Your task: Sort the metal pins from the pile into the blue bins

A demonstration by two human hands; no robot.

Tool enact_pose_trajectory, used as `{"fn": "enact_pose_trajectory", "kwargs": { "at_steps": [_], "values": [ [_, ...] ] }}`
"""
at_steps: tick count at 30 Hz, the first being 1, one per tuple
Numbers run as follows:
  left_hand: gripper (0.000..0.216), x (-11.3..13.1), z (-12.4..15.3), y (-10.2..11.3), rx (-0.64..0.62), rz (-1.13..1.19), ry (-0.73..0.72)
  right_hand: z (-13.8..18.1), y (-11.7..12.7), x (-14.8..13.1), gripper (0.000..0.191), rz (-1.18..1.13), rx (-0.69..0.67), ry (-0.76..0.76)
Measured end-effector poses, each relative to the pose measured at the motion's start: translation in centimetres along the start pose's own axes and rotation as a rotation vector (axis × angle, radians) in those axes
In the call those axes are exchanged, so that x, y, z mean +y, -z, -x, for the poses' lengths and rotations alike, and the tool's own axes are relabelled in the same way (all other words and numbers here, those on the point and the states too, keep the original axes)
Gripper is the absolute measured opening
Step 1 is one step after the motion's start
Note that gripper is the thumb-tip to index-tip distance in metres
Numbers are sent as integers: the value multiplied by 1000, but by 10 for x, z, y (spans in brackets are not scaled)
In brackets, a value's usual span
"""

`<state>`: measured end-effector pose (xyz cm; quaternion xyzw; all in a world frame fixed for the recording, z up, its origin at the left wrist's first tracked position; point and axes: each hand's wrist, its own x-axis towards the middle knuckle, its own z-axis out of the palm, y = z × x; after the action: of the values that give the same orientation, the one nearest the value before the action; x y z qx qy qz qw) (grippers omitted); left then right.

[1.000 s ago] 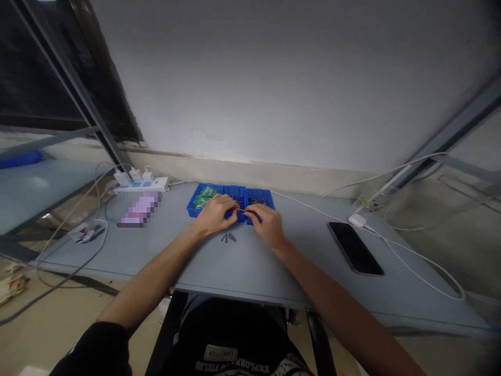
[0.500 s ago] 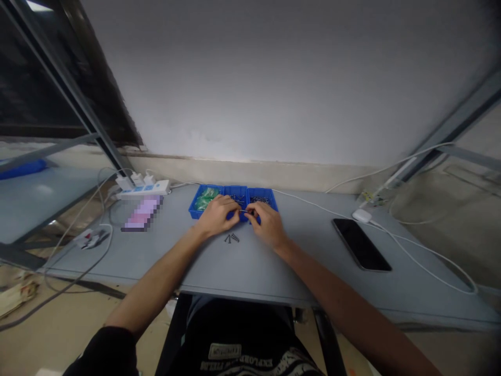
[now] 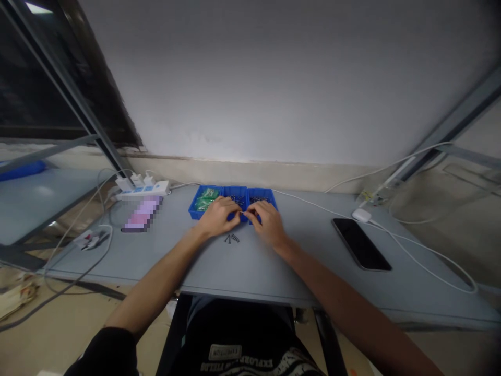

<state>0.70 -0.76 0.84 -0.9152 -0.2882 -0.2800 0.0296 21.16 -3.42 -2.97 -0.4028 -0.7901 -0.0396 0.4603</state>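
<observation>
In front of the blue bins, my left hand and my right hand meet with their fingertips almost touching. Both are closed in a pinch on a thin metal screw, mostly covered by the fingers. Several dark screws lie on the table just below my left hand. Behind the hands, the left blue bin contains green-and-clear packets. The middle blue bin and the right blue bin hold small metal hardware, partly hidden by my hands.
A black phone lies right on the grey table, beside a white charger and cable. At left are a white power strip with plugs, a blurred-out phone and loose cables. A wall rises behind.
My hands have drawn slightly closer together, and less of the screw shows between the fingertips. The screws on the table and the bins have stayed in place.
</observation>
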Motion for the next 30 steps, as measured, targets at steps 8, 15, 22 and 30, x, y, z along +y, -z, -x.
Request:
{"fn": "enact_pose_trajectory", "kwargs": {
  "at_steps": [8,15,22,30],
  "values": [
    [20,-2,-2,0,-2,6,-15,-3,3,2,20,77,-37,10],
    [20,1,-1,0,-13,24,-31,0,4,1,11,31,-41,41],
    [21,1,0,0,-34,20,-21,-2,3,0,19,89,-66,-2],
    [21,-1,0,0,-40,25,-19,-1,3,-1,4,48,-108,4]
  ]
}}
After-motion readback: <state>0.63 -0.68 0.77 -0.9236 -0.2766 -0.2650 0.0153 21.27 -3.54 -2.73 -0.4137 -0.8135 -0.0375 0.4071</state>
